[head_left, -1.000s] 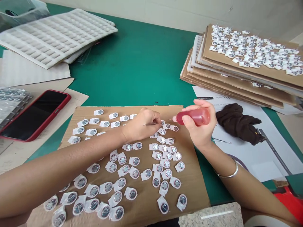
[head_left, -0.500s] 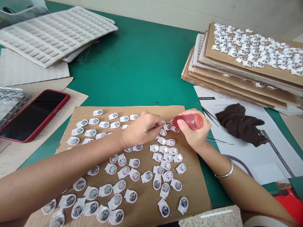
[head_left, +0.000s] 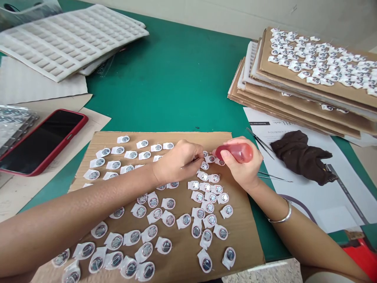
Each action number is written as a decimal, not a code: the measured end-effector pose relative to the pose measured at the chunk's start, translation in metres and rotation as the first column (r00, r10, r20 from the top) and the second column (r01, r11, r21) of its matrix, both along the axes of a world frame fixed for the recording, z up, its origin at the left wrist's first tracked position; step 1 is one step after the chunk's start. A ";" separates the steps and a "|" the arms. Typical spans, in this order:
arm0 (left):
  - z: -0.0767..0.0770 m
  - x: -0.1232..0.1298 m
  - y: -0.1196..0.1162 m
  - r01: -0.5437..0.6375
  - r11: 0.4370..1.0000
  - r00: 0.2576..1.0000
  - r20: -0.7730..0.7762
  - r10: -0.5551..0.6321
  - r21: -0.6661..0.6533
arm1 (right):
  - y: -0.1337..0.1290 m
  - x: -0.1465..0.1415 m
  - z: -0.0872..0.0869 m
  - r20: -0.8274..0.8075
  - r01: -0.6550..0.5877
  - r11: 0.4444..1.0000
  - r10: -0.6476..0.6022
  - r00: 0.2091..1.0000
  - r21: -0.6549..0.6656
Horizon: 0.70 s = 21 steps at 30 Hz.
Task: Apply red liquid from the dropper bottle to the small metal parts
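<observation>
My left hand (head_left: 176,163) pinches a thin metal tool (head_left: 188,162), probably tweezers, whose tip is mostly hidden by my fingers. My right hand (head_left: 243,163) grips a translucent red squeeze bottle (head_left: 237,152), with its nozzle angled down and left, close to my left fingertips. Just below the nozzle lies a small round metallic disc on a white paper tab (head_left: 210,158). Several more such discs lie scattered on the brown cardboard sheet (head_left: 188,137) under both hands. My hands hide some of them.
A stack of cardboard sheets (head_left: 294,88) with many discs stands at the back right. Two pairs of tweezers (head_left: 273,177) and a dark cloth (head_left: 300,157) lie on printed paper (head_left: 259,118). A red-cased phone (head_left: 38,143) and white foam tray (head_left: 73,37) sit left on the green mat (head_left: 176,86).
Since one second ago, my right hand has carried the red bottle left and lower, nearer my left hand. The view has also shifted slightly, and my left hand has barely moved.
</observation>
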State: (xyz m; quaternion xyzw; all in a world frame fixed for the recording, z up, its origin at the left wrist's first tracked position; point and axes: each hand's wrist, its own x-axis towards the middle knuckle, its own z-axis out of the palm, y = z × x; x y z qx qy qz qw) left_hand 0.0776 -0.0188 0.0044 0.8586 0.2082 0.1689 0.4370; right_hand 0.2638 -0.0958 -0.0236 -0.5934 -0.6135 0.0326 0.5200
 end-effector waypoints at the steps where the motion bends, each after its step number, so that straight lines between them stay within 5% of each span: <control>1: 0.000 0.000 0.000 0.001 1.000 1.000 0.004 -0.001 0.001 | 0.000 0.000 0.000 -0.002 -0.005 1.000 0.005 1.000 0.000; 21: -0.004 0.004 0.004 -0.051 0.998 0.999 -0.023 0.050 -0.043 | -0.004 -0.002 0.004 0.052 -0.138 0.990 0.137 0.989 0.012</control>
